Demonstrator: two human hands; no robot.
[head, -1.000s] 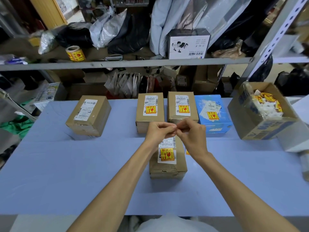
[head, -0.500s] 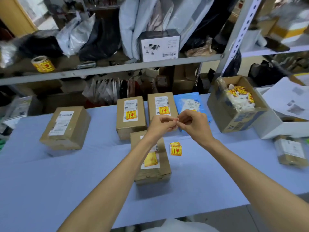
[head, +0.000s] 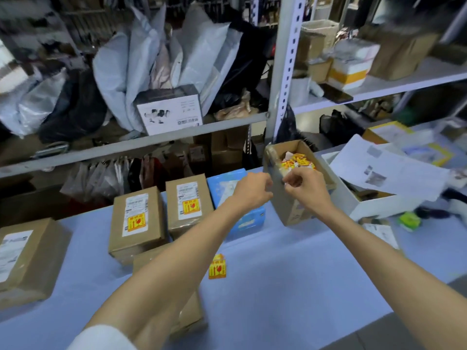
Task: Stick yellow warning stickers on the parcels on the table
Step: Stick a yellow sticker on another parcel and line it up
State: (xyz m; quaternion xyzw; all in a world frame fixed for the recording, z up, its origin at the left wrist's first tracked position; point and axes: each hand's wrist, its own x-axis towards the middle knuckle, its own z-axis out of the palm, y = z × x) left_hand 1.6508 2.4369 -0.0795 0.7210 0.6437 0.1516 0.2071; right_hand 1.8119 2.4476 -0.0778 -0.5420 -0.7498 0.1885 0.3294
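Both hands are held up at the open carton (head: 285, 210), where yellow-and-white scraps are collected, so a discard is judged to be under way. A small pale scrap (head: 286, 182) is pinched by the right hand (head: 307, 190). The left hand (head: 252, 192) is curled, and whether it holds anything cannot be told. Spare yellow stickers (head: 217, 268) are kept within reach on the table (head: 290, 286). No yellow sticker is seen on the leftmost parcel (head: 25, 261).

Blue table (head: 290, 294) bears cardboard parcels (head: 136, 223); sticker box (head: 285, 208); loose stickers (head: 217, 268).
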